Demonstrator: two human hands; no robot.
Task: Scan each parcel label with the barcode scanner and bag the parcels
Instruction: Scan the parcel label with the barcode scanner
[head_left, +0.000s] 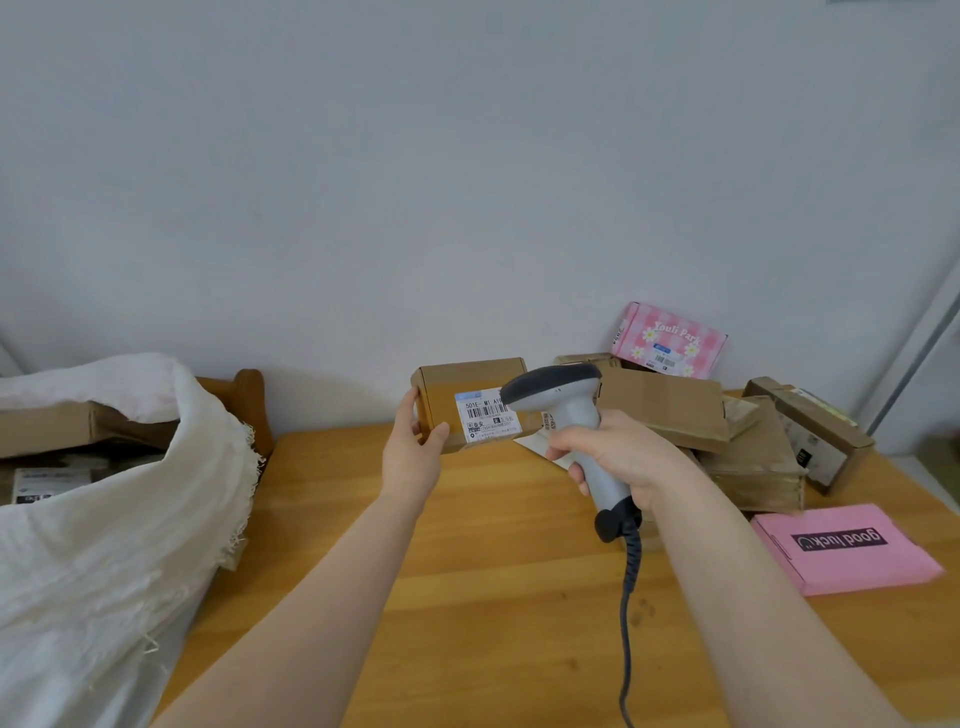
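Observation:
My left hand (415, 457) grips the left end of a small brown cardboard parcel (441, 387), held up above the wooden table (467, 571) with its white barcode label (485, 415) facing me. My right hand (618, 452) is wrapped around the handle of a grey barcode scanner (563, 402). The scanner's dark head sits just in front of the label's right part and hides it. A dark coiled cable (631, 597) hangs from the scanner's base towards me.
A large white woven bag (114, 519) stands open at the left with parcels inside. A heap of brown parcels (727, 431) lies at the back right, topped by a pink checked box (670, 340). A flat pink box (844, 548) lies near the right edge.

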